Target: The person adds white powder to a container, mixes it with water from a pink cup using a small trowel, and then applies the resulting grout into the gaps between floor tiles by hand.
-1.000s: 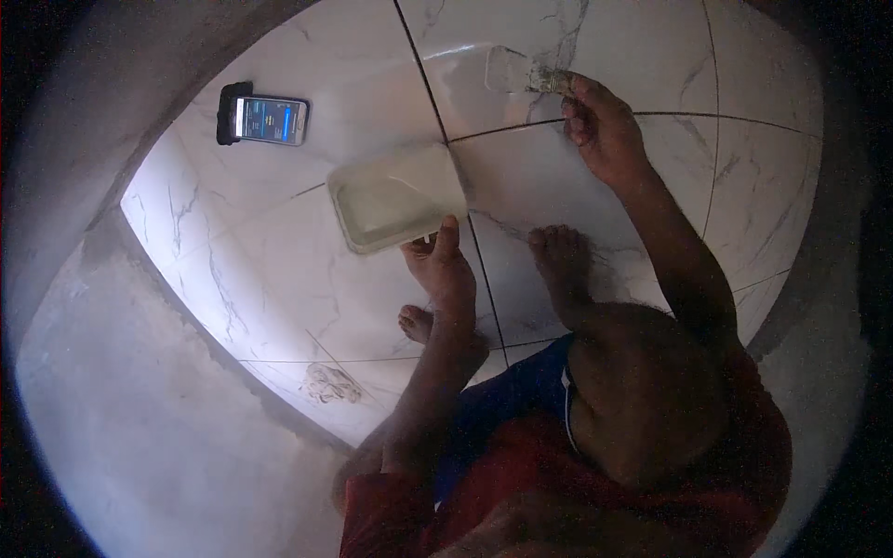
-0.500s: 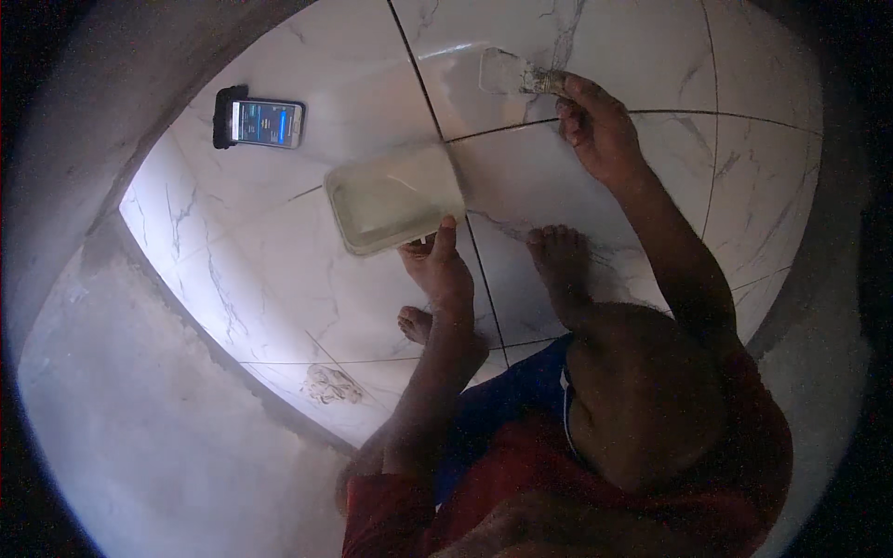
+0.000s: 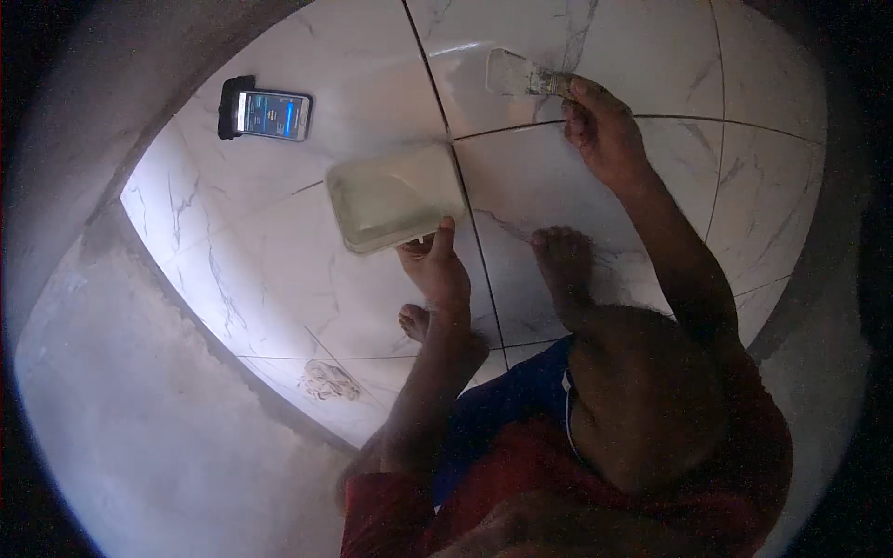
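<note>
My left hand (image 3: 437,274) grips a pale rectangular plastic tub (image 3: 395,186) by its near right corner, thumb over the rim and fingers underneath. The tub is tilted, its hollow side facing up toward me, and no contents can be made out. Farther off to the right, my right hand (image 3: 606,130) is closed round the handle of a putty knife (image 3: 512,74). Its broad, pale blade points left, just above the tiles, and the part near the handle looks smeared.
White marbled floor tiles (image 3: 651,56) with dark joints spread beneath me. A lit phone (image 3: 276,115) lies at the far left against a black object (image 3: 230,107). Nearer is a brownish-white crumpled patch (image 3: 328,380). Rough grey walls (image 3: 167,391) bound the floor; my bare foot (image 3: 563,265) stands between both arms.
The putty knife and my right hand have shifted slightly to the right. My left hand and the tub stay almost still. The view has turned a little.
</note>
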### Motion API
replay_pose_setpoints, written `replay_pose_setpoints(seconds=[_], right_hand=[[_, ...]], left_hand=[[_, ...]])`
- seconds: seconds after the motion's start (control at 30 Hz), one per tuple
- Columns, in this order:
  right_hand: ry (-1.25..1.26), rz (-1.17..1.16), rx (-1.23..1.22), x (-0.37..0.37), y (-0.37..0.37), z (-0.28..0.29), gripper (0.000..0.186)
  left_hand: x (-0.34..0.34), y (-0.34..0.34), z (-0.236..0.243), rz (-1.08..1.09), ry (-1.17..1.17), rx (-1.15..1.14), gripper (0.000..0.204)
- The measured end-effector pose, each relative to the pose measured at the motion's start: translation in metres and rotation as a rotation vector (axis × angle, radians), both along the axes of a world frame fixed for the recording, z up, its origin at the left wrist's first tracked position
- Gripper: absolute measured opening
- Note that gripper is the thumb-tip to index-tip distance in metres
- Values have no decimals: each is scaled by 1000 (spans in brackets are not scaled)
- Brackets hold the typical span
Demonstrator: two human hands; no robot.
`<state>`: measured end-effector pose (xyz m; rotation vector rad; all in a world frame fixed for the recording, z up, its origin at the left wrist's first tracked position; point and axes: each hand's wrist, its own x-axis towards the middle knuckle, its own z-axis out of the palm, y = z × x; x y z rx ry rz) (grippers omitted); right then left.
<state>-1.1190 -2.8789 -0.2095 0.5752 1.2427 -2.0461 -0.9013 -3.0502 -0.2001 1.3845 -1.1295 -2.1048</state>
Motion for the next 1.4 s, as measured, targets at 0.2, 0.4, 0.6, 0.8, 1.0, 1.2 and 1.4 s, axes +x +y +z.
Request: replay_pose_setpoints(seconds=[0.2, 0.4, 0.6, 0.8, 1.0, 1.2, 1.4], right_hand=[[13, 8, 23, -1, 0, -1, 32], [72, 59, 13, 0, 6, -10, 36], [28, 18, 49, 2, 4, -8, 36], [64, 60, 52, 3, 6, -13, 36], [-25, 47, 136, 3, -4, -7, 35], [45, 121, 67, 4, -4, -14, 35], [48, 145, 59, 4, -3, -17, 33]], left_hand=[[-3, 4, 4, -21, -18, -38, 51], [2, 1, -3, -106, -44, -35, 55], [4, 2, -5, -100, -22, -77, 50], [4, -1, -2, -54, -6, -70, 52], [11, -10, -5, -47, -41, -42, 54], [18, -20, -11, -19, -39, -87, 52], [18, -26, -11, -3, 24, -114, 53]])
